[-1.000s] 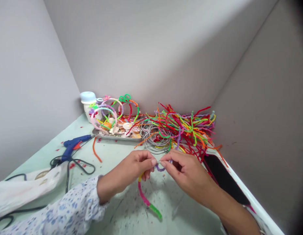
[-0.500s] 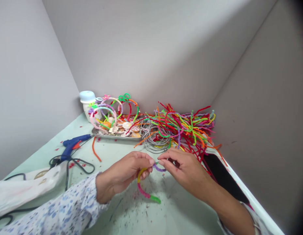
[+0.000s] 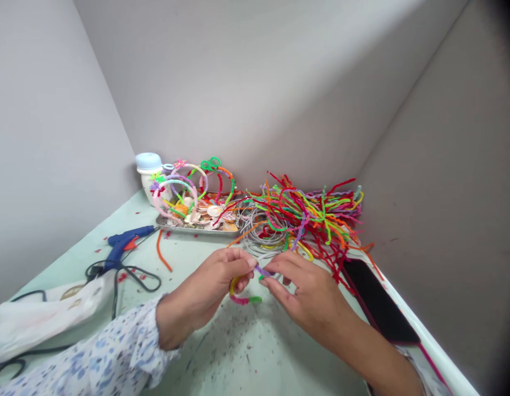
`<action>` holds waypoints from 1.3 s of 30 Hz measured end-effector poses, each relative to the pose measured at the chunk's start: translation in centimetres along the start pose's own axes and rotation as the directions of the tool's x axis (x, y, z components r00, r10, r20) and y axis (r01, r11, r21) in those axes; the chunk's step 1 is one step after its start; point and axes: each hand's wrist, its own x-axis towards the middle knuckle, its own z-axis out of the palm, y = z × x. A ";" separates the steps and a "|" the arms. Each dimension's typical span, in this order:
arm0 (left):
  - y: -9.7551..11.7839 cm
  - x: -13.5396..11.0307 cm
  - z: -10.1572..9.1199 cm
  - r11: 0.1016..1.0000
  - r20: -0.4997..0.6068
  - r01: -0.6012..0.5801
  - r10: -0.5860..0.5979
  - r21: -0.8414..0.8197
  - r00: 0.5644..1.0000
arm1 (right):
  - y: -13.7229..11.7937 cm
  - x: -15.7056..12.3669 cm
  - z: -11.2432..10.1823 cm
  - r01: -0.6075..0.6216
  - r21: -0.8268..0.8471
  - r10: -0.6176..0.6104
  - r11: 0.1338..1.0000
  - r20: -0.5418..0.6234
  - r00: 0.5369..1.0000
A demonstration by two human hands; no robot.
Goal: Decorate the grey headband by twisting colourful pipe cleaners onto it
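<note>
My left hand (image 3: 209, 283) and my right hand (image 3: 304, 291) meet just above the pale green table top (image 3: 188, 275). Between them is a multicoloured chenille pipe cleaner (image 3: 240, 297) in yellow, pink, green and purple segments, bent into a short curve. My left fingers close on its yellow part. My right thumb and fingers pinch the purple and green section near the fingertips of my left hand. A thin pale wire seems to run through the pinch, though my fingers hide most of it.
Behind my hands lie a coil of grey wire (image 3: 261, 234) and a heap of pipe cleaners (image 3: 312, 220). A metal tray of shells (image 3: 197, 231) holds decorated headbands. A blue glue gun (image 3: 125, 247), white bag (image 3: 44, 313) and black phone (image 3: 378, 308) flank the work area.
The pink and green tail of the pipe cleaner has swung up from hanging toward me and now curves close under my left hand. Both hands have drawn slightly closer together.
</note>
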 end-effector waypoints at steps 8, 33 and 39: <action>0.3 0.4 -0.6 0.984 0.063 -0.073 0.064 0.163 0.996 | -0.8 0.2 -1.6 -0.138 0.172 0.122 0.975 0.101 0.987; 0.6 0.4 -0.7 0.999 0.011 -0.047 0.047 0.006 0.999 | 0.1 0.0 -1.9 -0.200 0.036 0.197 0.979 0.079 0.977; 0.4 0.7 -1.0 0.993 -0.050 -0.095 0.098 0.064 0.994 | -1.1 -0.1 -3.3 -0.459 0.449 0.218 0.767 0.491 0.843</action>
